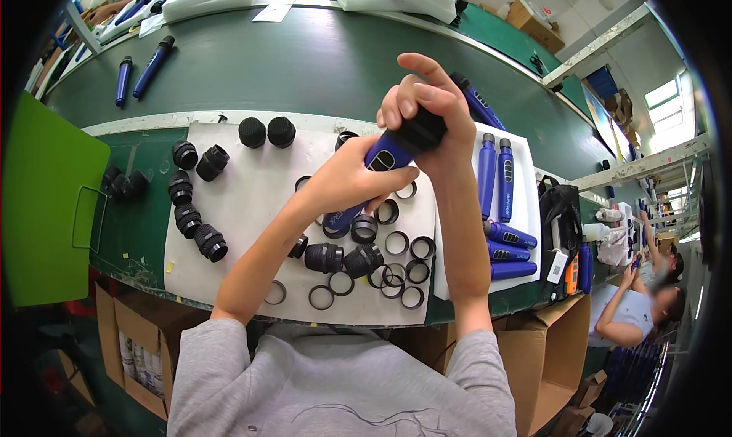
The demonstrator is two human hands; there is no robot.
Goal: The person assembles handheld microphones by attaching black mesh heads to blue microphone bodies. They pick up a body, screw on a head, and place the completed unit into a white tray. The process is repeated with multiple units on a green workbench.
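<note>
My left hand [345, 176] is closed around the blue body of a handheld microphone [387, 155], held tilted over the white sheet. Its black head [424, 131] is in my right hand [438, 109], thumb and some fingers wrapped round it and one finger raised. The palm hides part of the head. Below my hands lie black microphone heads [324, 257] and several thin black rings [396, 243]. Two round black grilles [267, 132] stand farther left, near a curved row of more black heads [187, 220].
Blue microphone bodies [506, 179] lie on a white foam tray [457, 265] at right, beside a black bag [560, 208]. Two microphones [152, 67] rest on the green surface beyond. A green panel [53, 201] stands at left; cardboard boxes [545, 353] are below.
</note>
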